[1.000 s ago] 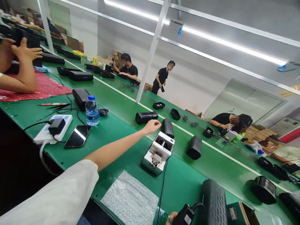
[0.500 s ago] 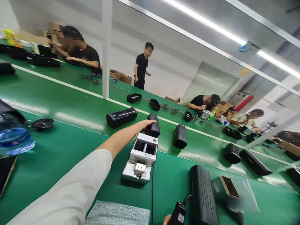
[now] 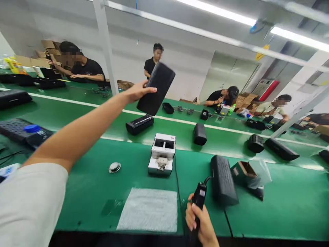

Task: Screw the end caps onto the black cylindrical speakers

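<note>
My left hand (image 3: pixel 141 92), arm stretched forward, grips a black speaker housing (image 3: pixel 160 87) by its near edge, raised above the green bench and tilted. At the lower right, my right hand (image 3: pixel 196 218) is wrapped round a black corded electric screwdriver (image 3: pixel 200 195), held upright with its cable at the top. Between my hands stands a white screw feeder (image 3: pixel 162 154). A sheet of white foam (image 3: pixel 151 209) lies on the bench in front of me. Just right of the screwdriver a black patterned speaker housing (image 3: pixel 223 178) rests on the bench.
A round speaker driver (image 3: pixel 114 167) lies left of the feeder. More black housings (image 3: pixel 140 124) sit on the green belt (image 3: pixel 180 133). An open box (image 3: pixel 244 171) and plastic bag (image 3: pixel 262 175) are at right. A post (image 3: pixel 104 44) rises beyond the belt; several co-workers (image 3: pixel 87 70) are across.
My left hand has lifted the speaker housing off the belt into the air. My right hand with the screwdriver has come further into view. The camera view has shifted.
</note>
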`<action>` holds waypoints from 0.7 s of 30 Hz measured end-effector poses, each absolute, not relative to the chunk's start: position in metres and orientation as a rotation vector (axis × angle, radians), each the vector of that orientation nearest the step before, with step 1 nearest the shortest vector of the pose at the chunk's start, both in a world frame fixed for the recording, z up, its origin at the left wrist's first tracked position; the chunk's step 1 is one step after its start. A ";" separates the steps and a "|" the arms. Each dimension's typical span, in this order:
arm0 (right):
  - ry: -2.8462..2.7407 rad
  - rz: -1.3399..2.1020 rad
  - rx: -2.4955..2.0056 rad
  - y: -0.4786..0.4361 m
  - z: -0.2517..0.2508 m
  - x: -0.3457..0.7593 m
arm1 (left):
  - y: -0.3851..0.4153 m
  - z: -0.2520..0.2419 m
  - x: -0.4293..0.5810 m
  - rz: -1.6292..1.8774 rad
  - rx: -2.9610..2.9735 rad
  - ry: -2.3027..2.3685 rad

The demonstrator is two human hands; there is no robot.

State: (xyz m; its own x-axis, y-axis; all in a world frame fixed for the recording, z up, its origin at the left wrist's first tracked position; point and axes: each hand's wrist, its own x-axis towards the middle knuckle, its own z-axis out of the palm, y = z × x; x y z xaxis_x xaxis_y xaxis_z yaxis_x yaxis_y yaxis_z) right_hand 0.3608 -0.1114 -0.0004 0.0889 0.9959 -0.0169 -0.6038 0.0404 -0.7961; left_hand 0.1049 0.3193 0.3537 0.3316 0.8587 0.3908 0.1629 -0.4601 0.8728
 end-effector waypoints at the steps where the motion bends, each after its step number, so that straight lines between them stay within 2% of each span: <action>1: -0.652 1.372 -0.765 -0.111 0.001 0.360 | 0.293 0.358 0.088 1.097 2.045 0.838; 5: -0.586 1.365 -0.795 -0.116 0.004 0.363 | 0.161 0.331 0.054 0.747 2.653 0.815; 10: -0.621 1.265 -0.809 -0.144 0.027 0.363 | 0.032 0.215 0.062 0.253 2.784 0.814; 13: -0.706 1.221 -0.813 -0.170 0.056 0.363 | 0.015 0.150 0.077 0.204 2.887 0.871; 15: -0.748 1.197 -0.822 -0.187 0.080 0.368 | 0.016 0.124 0.085 0.217 2.957 0.866; 18: -0.795 1.061 -0.910 -0.203 0.126 0.383 | 0.009 0.106 0.095 0.200 3.034 0.795; 21: -0.798 0.785 -1.027 -0.206 0.178 0.395 | -0.007 0.102 0.095 0.177 3.074 0.764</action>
